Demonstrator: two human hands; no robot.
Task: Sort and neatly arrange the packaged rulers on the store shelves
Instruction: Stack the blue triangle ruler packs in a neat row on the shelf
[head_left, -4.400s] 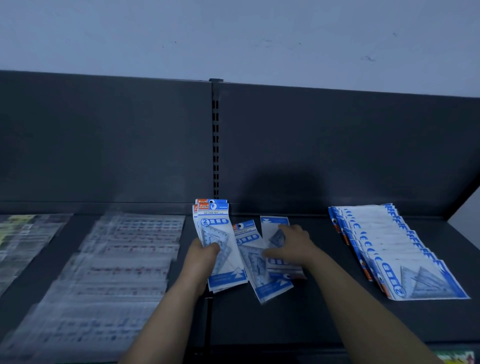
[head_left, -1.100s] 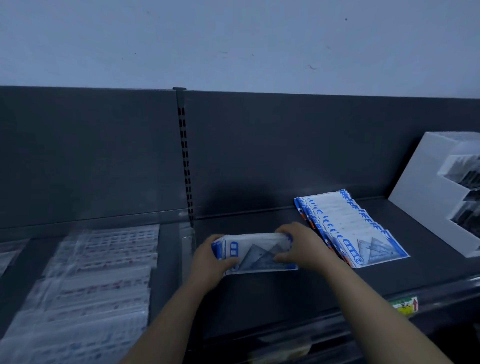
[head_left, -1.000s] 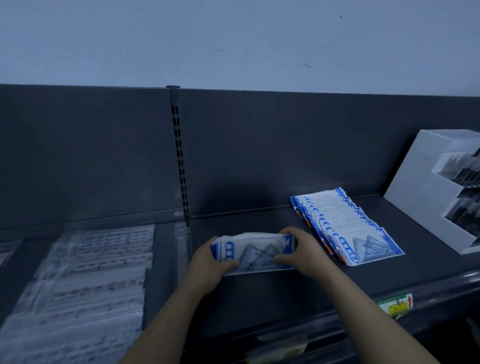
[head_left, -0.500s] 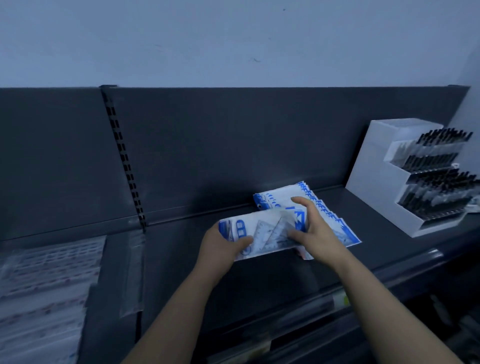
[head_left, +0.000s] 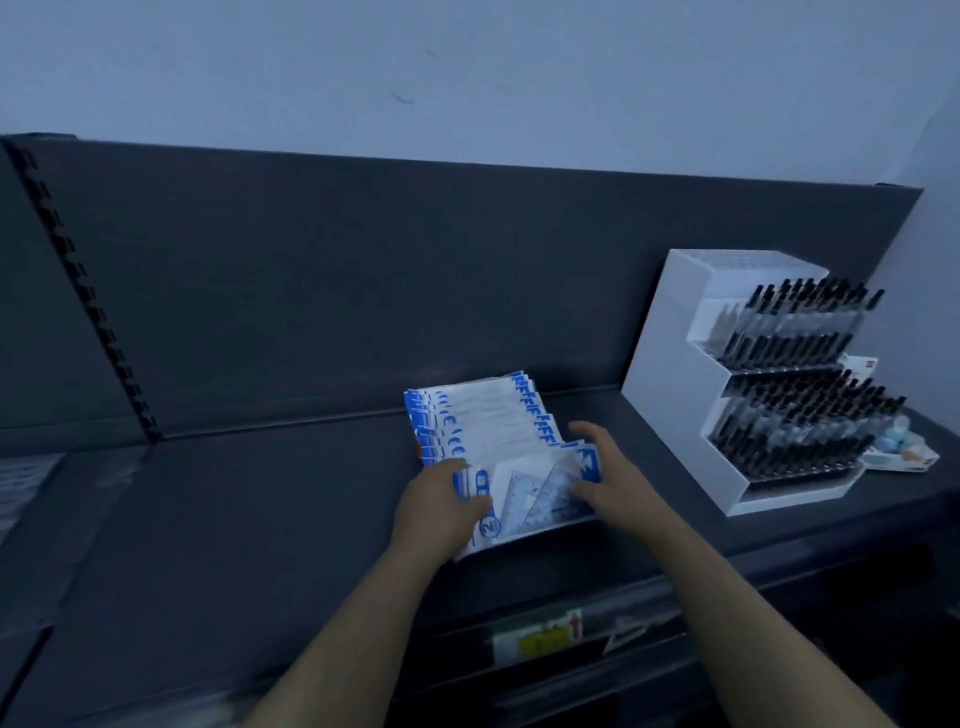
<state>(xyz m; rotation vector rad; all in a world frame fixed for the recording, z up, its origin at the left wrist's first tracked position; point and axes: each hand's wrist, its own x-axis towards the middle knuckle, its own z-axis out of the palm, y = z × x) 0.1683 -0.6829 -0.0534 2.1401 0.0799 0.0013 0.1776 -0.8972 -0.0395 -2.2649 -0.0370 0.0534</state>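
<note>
On the dark shelf (head_left: 260, 519), behind a yellow price label (head_left: 540, 636), a set-square pack (head_left: 535, 499) is held at the near end of an overlapping row of packs (head_left: 483, 415), the grip of the left hand (head_left: 441, 512) and right hand (head_left: 618, 486) clamped on its ends. A white pen display (head_left: 670, 395) is seen farther right.

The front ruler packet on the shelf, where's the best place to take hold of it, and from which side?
Grip the front packet at its two short ends, coming in from left and right. It is thin and flat, lies lengthwise across the shelf, and its back edge overlaps the row behind.
</note>
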